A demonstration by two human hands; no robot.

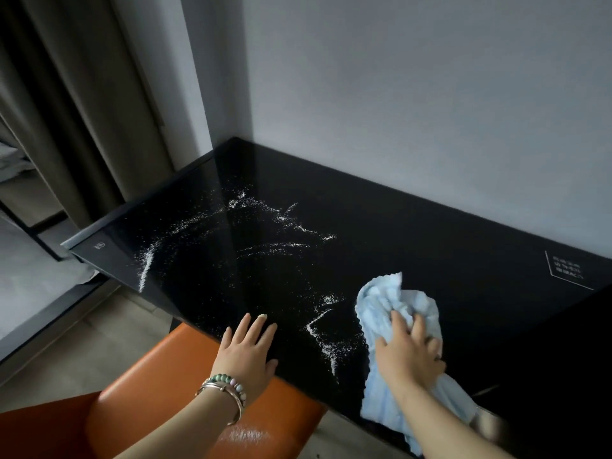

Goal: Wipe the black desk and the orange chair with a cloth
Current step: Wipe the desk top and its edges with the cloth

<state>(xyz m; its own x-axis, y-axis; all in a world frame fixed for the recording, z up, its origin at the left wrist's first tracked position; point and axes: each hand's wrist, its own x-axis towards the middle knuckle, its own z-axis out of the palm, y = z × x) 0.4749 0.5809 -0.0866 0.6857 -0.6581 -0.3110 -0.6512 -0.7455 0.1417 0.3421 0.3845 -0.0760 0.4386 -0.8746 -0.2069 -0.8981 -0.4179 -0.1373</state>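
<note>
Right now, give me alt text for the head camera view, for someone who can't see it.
The right hand grips a light blue cloth on a glossy black desk strewn with white powder. The left hand rests flat at the desk's near edge, above an orange chair also dusted with powder.

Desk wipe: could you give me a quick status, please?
Right hand grips cloth on desk. Left hand flat. Powder remains. Nothing blocking.

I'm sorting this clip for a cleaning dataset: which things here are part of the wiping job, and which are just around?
Job: black desk, white powder, light blue cloth, right hand, left hand, orange chair.

Just around: beaded bracelets, curtain, wall, printed label.
</note>
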